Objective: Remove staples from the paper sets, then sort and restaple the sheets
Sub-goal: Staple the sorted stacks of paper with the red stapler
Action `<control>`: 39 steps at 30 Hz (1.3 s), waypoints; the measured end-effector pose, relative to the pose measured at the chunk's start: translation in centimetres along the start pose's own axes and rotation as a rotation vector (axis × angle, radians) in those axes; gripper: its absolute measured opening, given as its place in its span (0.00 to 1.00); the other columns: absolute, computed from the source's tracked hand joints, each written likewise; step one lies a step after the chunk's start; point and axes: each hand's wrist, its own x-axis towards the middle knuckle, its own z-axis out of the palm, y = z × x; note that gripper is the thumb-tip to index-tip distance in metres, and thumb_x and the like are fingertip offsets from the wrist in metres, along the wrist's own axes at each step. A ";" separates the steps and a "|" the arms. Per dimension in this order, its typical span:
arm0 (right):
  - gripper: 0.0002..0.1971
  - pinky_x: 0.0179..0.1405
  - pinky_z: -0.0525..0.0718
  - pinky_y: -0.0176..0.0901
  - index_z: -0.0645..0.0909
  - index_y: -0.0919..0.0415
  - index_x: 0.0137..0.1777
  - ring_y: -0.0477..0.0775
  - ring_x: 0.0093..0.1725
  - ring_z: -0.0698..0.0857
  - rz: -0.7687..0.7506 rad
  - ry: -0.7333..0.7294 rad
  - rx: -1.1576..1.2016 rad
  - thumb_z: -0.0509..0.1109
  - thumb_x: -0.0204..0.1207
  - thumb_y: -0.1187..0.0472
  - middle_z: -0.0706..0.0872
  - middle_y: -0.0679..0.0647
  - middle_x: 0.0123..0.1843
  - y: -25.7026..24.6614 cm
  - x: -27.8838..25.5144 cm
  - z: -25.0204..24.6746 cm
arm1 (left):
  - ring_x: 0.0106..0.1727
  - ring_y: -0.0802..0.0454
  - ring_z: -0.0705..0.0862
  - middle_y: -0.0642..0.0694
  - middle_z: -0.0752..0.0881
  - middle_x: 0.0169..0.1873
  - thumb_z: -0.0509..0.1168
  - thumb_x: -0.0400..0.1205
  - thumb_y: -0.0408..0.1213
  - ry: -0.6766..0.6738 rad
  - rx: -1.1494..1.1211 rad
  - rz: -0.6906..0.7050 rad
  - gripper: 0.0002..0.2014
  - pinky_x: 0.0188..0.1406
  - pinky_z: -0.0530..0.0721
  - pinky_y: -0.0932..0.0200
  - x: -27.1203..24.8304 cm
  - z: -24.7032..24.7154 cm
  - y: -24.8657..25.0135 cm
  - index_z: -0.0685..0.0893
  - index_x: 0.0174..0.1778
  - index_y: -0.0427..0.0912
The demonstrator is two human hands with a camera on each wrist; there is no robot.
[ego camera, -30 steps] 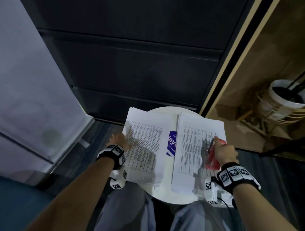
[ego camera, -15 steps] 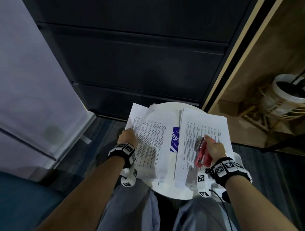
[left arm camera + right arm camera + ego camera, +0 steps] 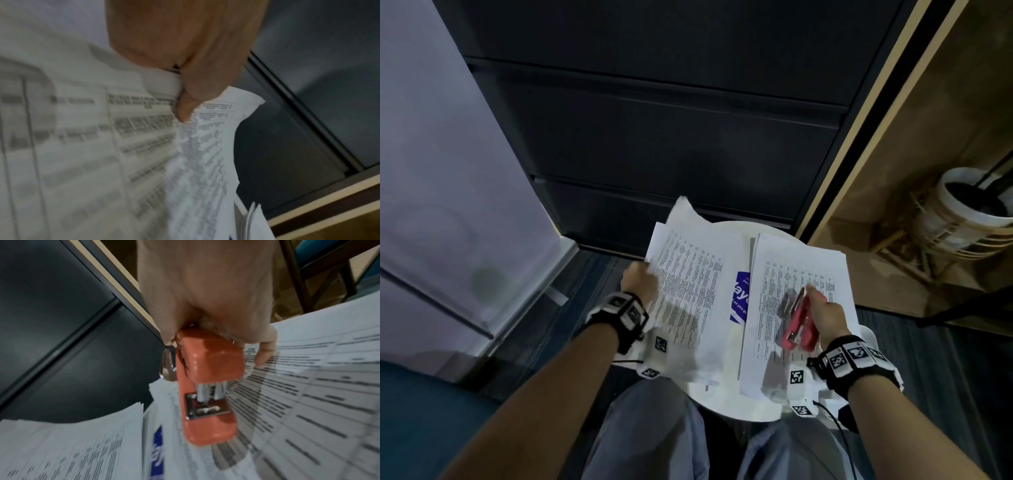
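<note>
Paper is the risk on the left side of the small round white table [image 3: 726, 407]: the left hand [image 3: 637, 281] pinches the far left corner of the left set of printed white sheets [image 3: 690, 284] between thumb and fingers, and this corner is lifted and bent while the rest lies on the table top. I judge that a hard pull could tear the thin corner, or the loose sheets could slide off the left edge of the table, because part of the set already hangs over it. Between the two sets a blue printed sheet [image 3: 739, 301] shows, partly covered. On the right half of the table lies the right stack of printed white sheets [image 3: 796, 263], and just above it the right hand [image 3: 825, 313] is wrapped around the red metal stapler [image 3: 799, 323]. Its mouth could catch the wrong sheets. Far right of the table, a white round bucket inside a woven basket [image 3: 959, 219] stands on the floor; something dark is inside, I cannot tell what.
</note>
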 end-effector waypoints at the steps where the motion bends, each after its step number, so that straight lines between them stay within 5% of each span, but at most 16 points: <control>1: 0.28 0.35 0.78 0.45 0.82 0.71 0.50 0.58 0.35 0.82 -0.021 -0.017 0.058 0.65 0.79 0.41 0.85 0.63 0.39 -0.8 -0.9 0.1 | 0.49 0.37 0.84 0.39 0.82 0.43 0.61 0.81 0.28 -0.025 -0.111 0.029 0.07 0.40 0.80 0.55 0.4 -1.0 0.2 0.82 0.51 0.32; 2: 0.25 0.35 0.76 0.45 0.81 0.69 0.48 0.57 0.35 0.81 -0.047 -0.058 0.119 0.63 0.82 0.42 0.84 0.60 0.36 -1.9 -2.1 0.2 | 0.42 0.42 0.83 0.43 0.80 0.37 0.62 0.81 0.28 -0.059 -0.199 0.083 0.03 0.34 0.79 0.59 0.5 -2.0 0.4 0.81 0.44 0.36; 4: 0.24 0.45 0.80 0.51 0.81 0.65 0.46 0.58 0.37 0.84 -0.089 -0.221 0.221 0.59 0.83 0.42 0.85 0.59 0.35 -4.0 -4.6 0.8 | 0.38 0.50 0.80 0.49 0.80 0.34 0.64 0.81 0.27 -0.134 -0.301 0.168 0.10 0.33 0.79 0.67 0.2 -3.8 1.3 0.78 0.37 0.44; 9: 0.24 0.46 0.85 0.53 0.82 0.63 0.48 0.59 0.36 0.88 -0.225 -0.496 0.336 0.60 0.82 0.41 0.88 0.59 0.36 -8.4 -8.7 3.0 | 0.53 0.47 0.89 0.43 0.90 0.48 0.66 0.81 0.27 -0.395 -0.559 0.344 0.05 0.57 0.85 0.51 -2.1 -6.1 3.0 0.86 0.50 0.35; 12: 0.23 0.46 0.88 0.53 0.84 0.66 0.44 0.59 0.35 0.89 -0.330 -0.407 0.387 0.62 0.83 0.44 0.89 0.61 0.34 -10.5 -10.4 3.6 | 0.58 0.48 0.88 0.44 0.90 0.54 0.74 0.76 0.38 -0.370 -0.559 0.341 0.18 0.62 0.83 0.45 -2.5 -6.2 3.3 0.84 0.61 0.37; 15: 0.19 0.36 0.87 0.45 0.79 0.67 0.44 0.52 0.27 0.86 -0.474 -0.344 0.430 0.61 0.85 0.49 0.87 0.53 0.26 -11.5 -12.0 3.3 | 0.61 0.49 0.86 0.49 0.89 0.57 0.83 0.62 0.51 -0.256 -0.679 0.299 0.38 0.65 0.80 0.43 -2.3 -6.5 4.1 0.80 0.66 0.44; 17: 0.17 0.28 0.83 0.41 0.76 0.67 0.50 0.49 0.21 0.83 -0.591 -0.318 0.417 0.59 0.86 0.50 0.84 0.50 0.22 -11.8 -13.3 3.0 | 0.61 0.51 0.86 0.50 0.88 0.57 0.83 0.62 0.52 -0.198 -0.744 0.327 0.37 0.63 0.82 0.46 -2.7 -6.8 5.1 0.80 0.65 0.45; 22: 0.14 0.18 0.78 0.37 0.71 0.64 0.49 0.52 0.19 0.82 -0.738 -0.263 0.414 0.59 0.86 0.51 0.82 0.56 0.25 -12.0 -14.8 2.2 | 0.50 0.51 0.90 0.48 0.92 0.45 0.78 0.71 0.35 -0.135 -0.819 0.406 0.13 0.52 0.87 0.53 -4.4 -7.7 7.2 0.87 0.50 0.42; 25: 0.24 0.31 0.84 0.44 0.71 0.67 0.46 0.65 0.30 0.86 -0.748 -0.245 0.364 0.63 0.81 0.41 0.85 0.64 0.32 -11.1 -14.2 2.5 | 0.54 0.42 0.89 0.38 0.90 0.52 0.85 0.61 0.44 -0.197 -0.846 0.317 0.33 0.56 0.86 0.43 -3.9 -7.1 6.1 0.84 0.58 0.34; 28: 0.32 0.47 0.85 0.60 0.73 0.68 0.46 0.76 0.41 0.84 -0.727 -0.228 0.329 0.65 0.74 0.33 0.84 0.73 0.40 -10.1 -13.8 3.0 | 0.53 0.45 0.89 0.40 0.89 0.54 0.85 0.53 0.57 -0.209 -0.772 0.232 0.45 0.55 0.87 0.42 -3.6 -5.8 5.2 0.80 0.62 0.37; 30: 0.21 0.44 0.86 0.53 0.74 0.66 0.46 0.63 0.35 0.86 -0.731 -0.200 0.337 0.64 0.81 0.44 0.83 0.60 0.32 -9.8 -13.7 2.9 | 0.53 0.49 0.89 0.43 0.89 0.54 0.83 0.53 0.61 -0.199 -0.760 0.232 0.46 0.55 0.87 0.43 -3.4 -5.2 5.0 0.80 0.62 0.40; 32: 0.14 0.34 0.83 0.37 0.73 0.65 0.46 0.46 0.27 0.84 -0.735 -0.180 0.366 0.63 0.84 0.53 0.81 0.48 0.25 -9.8 -13.9 2.7 | 0.53 0.49 0.89 0.44 0.89 0.53 0.83 0.56 0.60 -0.175 -0.769 0.240 0.43 0.55 0.87 0.44 -3.5 -5.4 5.3 0.79 0.61 0.39; 34: 0.12 0.30 0.78 0.27 0.71 0.65 0.46 0.37 0.25 0.80 -0.764 -0.148 0.398 0.63 0.85 0.56 0.77 0.46 0.26 -10.0 -14.0 2.4 | 0.53 0.47 0.89 0.42 0.88 0.54 0.83 0.58 0.56 -0.163 -0.790 0.249 0.41 0.55 0.86 0.44 -3.8 -6.0 5.6 0.79 0.62 0.38; 39: 0.15 0.38 0.81 0.30 0.73 0.72 0.53 0.33 0.31 0.81 -0.789 -0.164 0.368 0.63 0.84 0.55 0.76 0.48 0.37 -9.8 -14.5 2.3 | 0.57 0.41 0.88 0.37 0.88 0.56 0.86 0.57 0.45 -0.296 -0.809 0.254 0.43 0.59 0.84 0.39 -4.2 -6.4 5.5 0.78 0.65 0.32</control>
